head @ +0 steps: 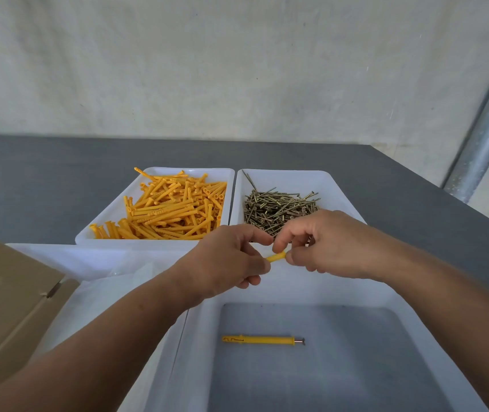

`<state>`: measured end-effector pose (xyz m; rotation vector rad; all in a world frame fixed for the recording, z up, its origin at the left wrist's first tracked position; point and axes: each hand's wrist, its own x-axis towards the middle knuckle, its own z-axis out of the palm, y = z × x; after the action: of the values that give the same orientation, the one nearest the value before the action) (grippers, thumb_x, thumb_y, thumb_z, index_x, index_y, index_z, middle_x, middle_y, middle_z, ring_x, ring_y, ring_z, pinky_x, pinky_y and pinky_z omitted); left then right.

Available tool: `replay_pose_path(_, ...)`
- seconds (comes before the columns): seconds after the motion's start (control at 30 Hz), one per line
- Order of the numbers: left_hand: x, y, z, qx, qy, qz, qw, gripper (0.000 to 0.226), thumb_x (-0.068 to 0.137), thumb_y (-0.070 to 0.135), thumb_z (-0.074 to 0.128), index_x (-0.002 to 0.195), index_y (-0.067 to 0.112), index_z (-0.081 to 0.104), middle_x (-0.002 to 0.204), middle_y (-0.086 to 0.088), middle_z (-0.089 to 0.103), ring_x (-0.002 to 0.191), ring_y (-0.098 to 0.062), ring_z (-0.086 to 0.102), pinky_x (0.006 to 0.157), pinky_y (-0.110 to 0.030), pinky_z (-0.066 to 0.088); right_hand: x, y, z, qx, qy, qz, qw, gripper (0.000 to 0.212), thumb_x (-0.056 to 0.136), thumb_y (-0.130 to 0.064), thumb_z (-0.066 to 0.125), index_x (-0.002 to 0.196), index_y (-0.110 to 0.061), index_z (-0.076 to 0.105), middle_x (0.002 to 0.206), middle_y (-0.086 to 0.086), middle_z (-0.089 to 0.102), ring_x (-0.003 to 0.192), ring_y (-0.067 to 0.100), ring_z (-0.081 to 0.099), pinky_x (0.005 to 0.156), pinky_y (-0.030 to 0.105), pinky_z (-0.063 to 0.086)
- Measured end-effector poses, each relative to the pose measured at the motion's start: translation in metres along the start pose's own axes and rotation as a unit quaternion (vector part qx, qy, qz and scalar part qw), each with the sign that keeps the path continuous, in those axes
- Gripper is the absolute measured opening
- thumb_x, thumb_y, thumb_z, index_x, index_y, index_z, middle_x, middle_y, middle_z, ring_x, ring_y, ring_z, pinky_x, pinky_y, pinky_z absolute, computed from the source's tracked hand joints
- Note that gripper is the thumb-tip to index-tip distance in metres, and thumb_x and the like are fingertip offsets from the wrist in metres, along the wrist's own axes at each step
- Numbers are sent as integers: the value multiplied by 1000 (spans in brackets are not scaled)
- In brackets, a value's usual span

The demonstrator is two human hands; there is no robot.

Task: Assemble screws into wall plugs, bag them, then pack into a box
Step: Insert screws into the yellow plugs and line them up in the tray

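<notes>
A yellow wall plug (276, 257) is held in the air between both hands, above the far rim of the near white tray (195, 337). My left hand (225, 260) grips its left end. My right hand (323, 245) pinches its right end; any screw there is hidden by the fingers. One finished plug with a screw head sticking out (262, 340) lies in the near tray. Behind, a white tray (231, 179) holds several yellow plugs (166, 209), and a second white tray (326, 179) holds several screws (278, 208).
A brown cardboard box (8, 301) with an open flap stands at the left. Clear plastic bags (94, 263) lie between it and the trays. All rests on a grey table (44, 185); a metal pole (487, 129) rises at the right.
</notes>
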<state>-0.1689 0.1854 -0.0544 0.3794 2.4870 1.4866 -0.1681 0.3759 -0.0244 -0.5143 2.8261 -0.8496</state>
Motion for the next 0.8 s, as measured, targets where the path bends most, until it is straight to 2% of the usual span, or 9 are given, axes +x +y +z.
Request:
replay_pose_path(0.1,-1,0,0,19,2,3,1000,31,85,13,70,114,24,65,75,6,72,72,-9,69,71,-24,58,0,0,1,-41,-35,21,998,15,88,-29,68,87,-44,69,82,-9,67,69,7,66,63,32,59)
replay_pose_path(0.2,1,-2,-5,-11,67,26,997,25,85,14,72,108,24,69,78,11,71,77,-5,67,79,-27,57,-2,1,5,-73,-86,54,992,13,88,-28,67,87,-41,68,84,-3,70,73,15,69,56,26,54)
replay_pose_path(0.27,2,-2,-10,-57,120,38,990,20,85,11,71,100,24,72,79,9,71,78,-9,67,82,-29,57,-1,1,9,-85,-111,67,988,13,89,-26,67,87,-38,69,86,3,72,73,20,69,60,28,55)
replay_pose_path(0.33,3,-2,-14,-88,165,44,981,17,85,9,69,92,24,73,73,8,70,75,-12,66,79,-28,58,0,1,11,-92,-111,71,987,12,89,-25,66,87,-37,69,88,5,73,73,21,70,61,28,56)
replay_pose_path(0.4,5,-3,-18,-89,201,47,974,18,85,7,68,87,25,73,72,3,69,73,-13,65,74,-28,59,2,0,13,-90,-111,80,986,12,90,-24,65,88,-36,68,90,8,73,69,20,68,55,23,52)
replay_pose_path(0.53,7,-9,-24,-68,244,39,967,21,86,6,66,85,26,73,81,0,70,77,-13,64,80,-34,58,1,1,20,-88,-149,95,980,14,90,-20,62,92,-32,70,91,8,74,74,20,72,61,23,56)
replay_pose_path(0.63,10,-13,-27,-42,265,42,962,23,86,6,65,84,28,72,81,8,69,76,-7,62,73,-25,52,0,2,28,-103,-168,95,976,15,91,-19,60,93,-30,70,76,3,70,55,12,64,43,12,43)
replay_pose_path(0.73,12,-17,-30,19,293,37,955,23,87,9,64,83,31,70,83,11,68,77,-4,61,64,-16,44,1,4,34,-100,-195,98,971,17,91,-17,58,93,-29,69,73,3,68,54,10,61,48,15,46)
replay_pose_path(0.8,11,-21,-30,82,309,34,947,20,88,12,63,85,31,69,88,13,68,84,-3,61,68,-16,43,3,5,38,-96,-217,106,966,18,91,-15,57,93,-29,68,69,1,65,50,8,59,48,15,47)
